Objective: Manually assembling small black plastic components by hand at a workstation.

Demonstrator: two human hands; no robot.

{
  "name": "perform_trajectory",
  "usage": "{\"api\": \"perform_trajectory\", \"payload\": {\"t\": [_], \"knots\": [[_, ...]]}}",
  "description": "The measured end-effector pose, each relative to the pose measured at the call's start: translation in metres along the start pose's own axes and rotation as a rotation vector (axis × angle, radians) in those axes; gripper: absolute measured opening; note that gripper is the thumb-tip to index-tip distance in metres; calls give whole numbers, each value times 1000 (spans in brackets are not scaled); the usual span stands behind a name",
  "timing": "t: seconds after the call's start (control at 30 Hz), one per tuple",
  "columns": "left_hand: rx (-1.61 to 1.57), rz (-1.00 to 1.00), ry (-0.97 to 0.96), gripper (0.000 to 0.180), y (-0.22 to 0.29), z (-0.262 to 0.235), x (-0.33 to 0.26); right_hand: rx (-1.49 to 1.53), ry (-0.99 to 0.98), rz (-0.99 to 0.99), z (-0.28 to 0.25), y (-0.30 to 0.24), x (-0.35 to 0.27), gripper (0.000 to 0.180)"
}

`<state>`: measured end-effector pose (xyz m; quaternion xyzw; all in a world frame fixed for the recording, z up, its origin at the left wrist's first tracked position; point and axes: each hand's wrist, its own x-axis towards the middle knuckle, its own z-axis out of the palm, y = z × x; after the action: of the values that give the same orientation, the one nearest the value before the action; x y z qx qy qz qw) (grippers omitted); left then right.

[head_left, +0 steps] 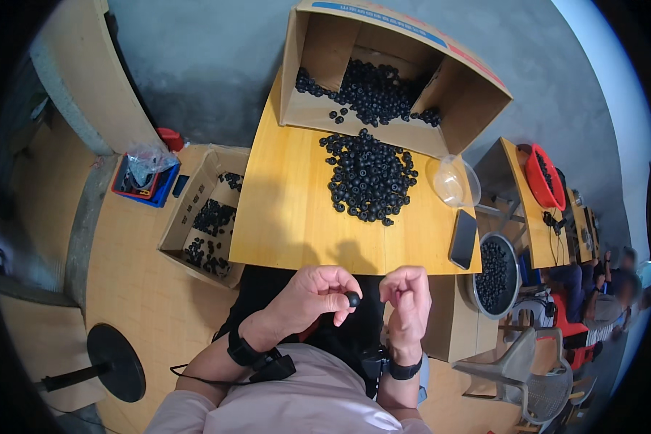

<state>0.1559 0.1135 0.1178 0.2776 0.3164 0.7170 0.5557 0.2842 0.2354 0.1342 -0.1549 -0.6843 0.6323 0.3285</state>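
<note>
A small round black part, like a knob or rubber cap, is pinched between the thumb and fingers of my left hand, just off the near table edge. Beside it, my right hand is raised with its fingers curled closed; whether anything small sits in them I cannot make out. A loose pile of similar black parts lies on the yellow table in front of me. More of them fill an open cardboard box lying on its side at the table's far end.
On the table's right are a clear plastic bowl and a phone. A metal basin of black pieces stands right. Left below is a cardboard box with black pieces. Further right are a red basin, a chair and people.
</note>
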Motion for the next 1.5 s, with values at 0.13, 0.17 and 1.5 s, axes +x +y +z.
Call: {"api": "perform_trajectory", "payload": {"t": [0.13, 0.17, 1.5], "knots": [[-57, 20, 10, 8, 2, 4, -1, -417, -107, -195, 5, -19, -12, 13], [-27, 9, 29, 8, 3, 6, -1, -419, -100, -279, 6, -16, -13, 14], [14, -19, 37, 12, 13, 5, -12, -224, 403, -155, -48, 36, 5, 8]]}}
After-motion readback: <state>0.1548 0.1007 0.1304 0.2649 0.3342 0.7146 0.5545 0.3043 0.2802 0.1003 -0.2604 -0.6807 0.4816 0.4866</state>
